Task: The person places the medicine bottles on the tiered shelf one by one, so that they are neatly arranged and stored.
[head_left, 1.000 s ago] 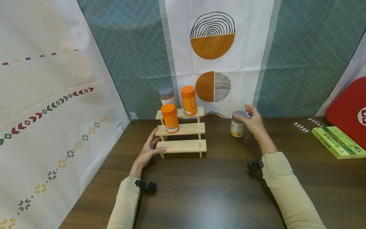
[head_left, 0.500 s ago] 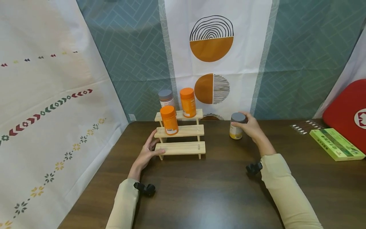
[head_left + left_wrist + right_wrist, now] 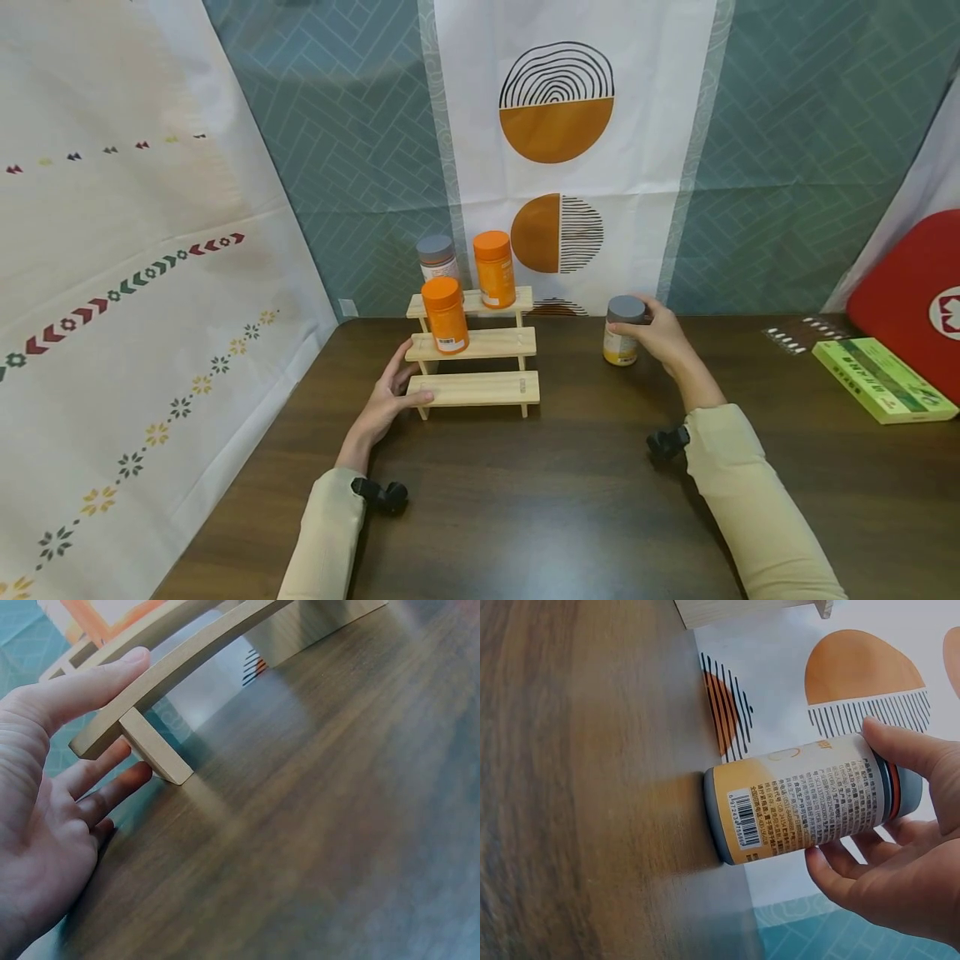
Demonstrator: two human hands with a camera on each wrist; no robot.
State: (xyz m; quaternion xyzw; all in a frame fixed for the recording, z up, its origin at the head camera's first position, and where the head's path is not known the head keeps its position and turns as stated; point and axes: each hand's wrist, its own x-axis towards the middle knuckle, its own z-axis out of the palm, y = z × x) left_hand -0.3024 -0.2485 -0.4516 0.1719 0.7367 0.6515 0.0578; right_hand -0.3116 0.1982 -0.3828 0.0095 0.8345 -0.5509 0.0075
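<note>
My right hand [image 3: 663, 337] grips a grey-lidded supplement bottle [image 3: 621, 342] near its top, thumb on one side and fingers on the other. In the right wrist view the bottle [image 3: 799, 799] shows a white and yellow label with a barcode; its base is at the tabletop. My left hand [image 3: 382, 408] holds the left end of a three-step wooden display rack [image 3: 480, 388]. The left wrist view has the thumb on top of a board [image 3: 172, 675] and fingers below it. An orange bottle [image 3: 446, 317] stands on the middle step. Another orange bottle [image 3: 494, 271] and a grey-lidded bottle [image 3: 437, 257] occupy the top step.
On the right of the brown table [image 3: 510, 500] lie a green box [image 3: 885, 379] and a dark patterned flat item [image 3: 804, 333]. A red object [image 3: 911, 292] stands behind them. Patterned cloth [image 3: 360, 167] hangs along the back, and white cloth [image 3: 150, 333] on the left.
My right hand has come in from beside the bottle, and its fingers and thumb now clasp it. The left hand stays on the rack. The head view has shifted slightly.
</note>
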